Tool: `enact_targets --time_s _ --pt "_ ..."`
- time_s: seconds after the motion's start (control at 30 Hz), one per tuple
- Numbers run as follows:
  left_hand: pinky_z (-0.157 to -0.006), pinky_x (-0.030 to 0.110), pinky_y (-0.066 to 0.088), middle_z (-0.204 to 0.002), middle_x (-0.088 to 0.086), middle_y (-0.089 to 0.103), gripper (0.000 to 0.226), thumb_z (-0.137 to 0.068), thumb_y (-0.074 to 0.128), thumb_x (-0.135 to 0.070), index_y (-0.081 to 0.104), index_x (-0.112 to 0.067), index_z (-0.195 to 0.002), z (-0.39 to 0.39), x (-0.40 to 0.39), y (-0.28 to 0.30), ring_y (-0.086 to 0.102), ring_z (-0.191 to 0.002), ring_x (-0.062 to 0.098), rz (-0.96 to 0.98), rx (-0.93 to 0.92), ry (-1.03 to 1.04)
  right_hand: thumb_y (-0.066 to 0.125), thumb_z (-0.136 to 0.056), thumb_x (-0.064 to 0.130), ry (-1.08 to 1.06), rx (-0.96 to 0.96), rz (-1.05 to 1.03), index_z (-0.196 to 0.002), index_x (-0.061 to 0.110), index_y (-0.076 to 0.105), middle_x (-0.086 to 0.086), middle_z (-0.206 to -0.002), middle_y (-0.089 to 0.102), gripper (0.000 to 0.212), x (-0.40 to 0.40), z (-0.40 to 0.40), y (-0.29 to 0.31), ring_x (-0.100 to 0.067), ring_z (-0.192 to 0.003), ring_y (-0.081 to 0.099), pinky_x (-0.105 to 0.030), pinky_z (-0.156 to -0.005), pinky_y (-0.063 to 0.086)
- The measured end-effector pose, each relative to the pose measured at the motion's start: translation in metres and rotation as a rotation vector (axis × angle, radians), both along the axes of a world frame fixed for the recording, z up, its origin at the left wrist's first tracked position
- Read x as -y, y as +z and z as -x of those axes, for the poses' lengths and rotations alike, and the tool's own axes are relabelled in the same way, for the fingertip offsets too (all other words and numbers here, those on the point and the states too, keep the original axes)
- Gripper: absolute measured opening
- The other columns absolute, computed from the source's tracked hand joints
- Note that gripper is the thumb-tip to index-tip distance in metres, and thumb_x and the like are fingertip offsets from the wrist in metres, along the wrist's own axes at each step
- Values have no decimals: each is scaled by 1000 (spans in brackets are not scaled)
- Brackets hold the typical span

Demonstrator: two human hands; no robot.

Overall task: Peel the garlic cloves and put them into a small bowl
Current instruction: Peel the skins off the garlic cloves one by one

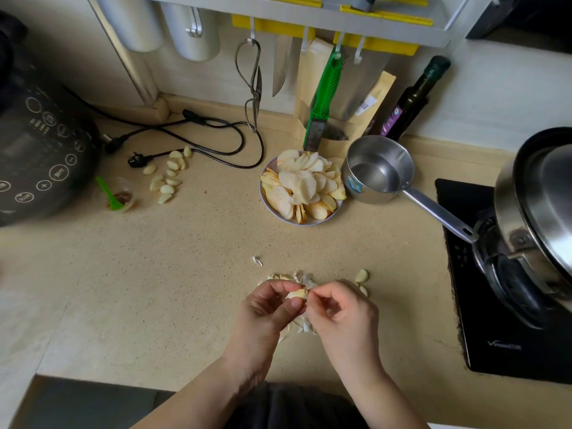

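Item: garlic clove point(297, 294), small, light, firm, papery-skinned, which we pinch in left hand point(268, 308) fingers at near centre above the table point(173, 274), right hand point(335, 308) fingers nipping its skin tip, peeled cloves point(168, 174) far left.

Open countertop point(161, 274) across the middle and left, between the hands and the back wall. Blocked at far left by a dark cooker point(40, 150), with a small plastic cup point(119, 196) and a scatter of garlic cloves point(167, 178) just beside it. Tangled black cord point(216, 134) along the back. Plate of sliced fruit point(301, 187) and a steel saucepan point(377, 168) touching behind centre, the saucepan's handle point(439, 216) reaching right to the stove point(495, 305). Garlic skins point(297, 278) littered around both hands.
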State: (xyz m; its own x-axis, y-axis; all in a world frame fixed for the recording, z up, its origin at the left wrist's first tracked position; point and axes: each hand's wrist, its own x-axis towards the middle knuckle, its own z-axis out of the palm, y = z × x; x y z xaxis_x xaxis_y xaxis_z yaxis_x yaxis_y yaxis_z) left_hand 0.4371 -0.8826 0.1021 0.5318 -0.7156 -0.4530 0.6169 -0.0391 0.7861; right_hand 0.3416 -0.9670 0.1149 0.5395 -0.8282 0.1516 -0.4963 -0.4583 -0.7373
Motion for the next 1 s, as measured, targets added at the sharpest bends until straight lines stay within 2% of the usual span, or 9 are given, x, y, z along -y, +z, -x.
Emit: enact_targets --time_s 0.13,0.23,0.37,0.5,0.6,0.67,0.73,1.0 --pt "-78 30 51 -86 15 64 22 -69 71 -5 67 -3 -90 0 2 1 58 -80 28 -24 -3 15 77 -68 3 -28 -14 -28 -63 14 64 8 -58 58 19 0 1 -1 -7 -53 52 -28 -51 46" --pt "-74 26 56 -79 10 64 14 -72 67 -8 67 -4 -85 -2 4 4 61 -71 19 6 -106 61 75 -69 4 -56 -27 -82 -62 16 63 10 -55 58 19 1 3 -8 -8 -51 53 -29 -51 47" --pt "-72 26 52 -78 5 65 13 -77 62 -17 68 -8 -84 -1 6 6 58 -70 14 23 -218 62 73 -72 9 -31 -135 -181 -64 18 63 11 -55 57 16 4 7 -22 -7 -51 52 -29 -51 46" --pt "-58 21 55 -77 6 66 12 -78 60 -13 72 -10 -81 -4 4 7 61 -63 11 58 -375 81 72 -76 12 6 -296 -246 -79 25 66 13 -71 60 14 6 11 -34 -6 -60 54 -15 -53 38" --pt "-58 21 57 -75 10 67 13 -75 62 -6 73 -5 -83 -5 -1 4 66 -63 15 50 -400 73 71 -76 1 4 -94 -225 -101 22 71 14 -90 61 32 8 11 -28 -6 -70 58 -13 -61 46" --pt "-60 22 57 -74 11 67 13 -74 64 -5 73 -4 -82 -4 -2 1 66 -63 15 27 -359 72 70 -78 6 38 93 -173 -98 19 74 10 -90 65 24 7 9 -19 -5 -74 62 -15 -63 50" --pt "-61 21 57 -75 11 67 12 -73 65 -7 74 -6 -81 -4 -2 0 65 -62 14 14 -309 60 69 -79 12 75 178 -146 -90 19 75 10 -85 67 15 5 6 -11 -6 -73 64 -19 -60 52" --pt "-66 22 55 -76 8 70 11 -72 67 -13 75 -13 -79 -1 -2 -4 65 -65 14 -28 -114 18 76 -75 2 100 128 -36 -77 16 74 10 -74 65 14 4 4 -7 -4 -65 62 -25 -54 51"
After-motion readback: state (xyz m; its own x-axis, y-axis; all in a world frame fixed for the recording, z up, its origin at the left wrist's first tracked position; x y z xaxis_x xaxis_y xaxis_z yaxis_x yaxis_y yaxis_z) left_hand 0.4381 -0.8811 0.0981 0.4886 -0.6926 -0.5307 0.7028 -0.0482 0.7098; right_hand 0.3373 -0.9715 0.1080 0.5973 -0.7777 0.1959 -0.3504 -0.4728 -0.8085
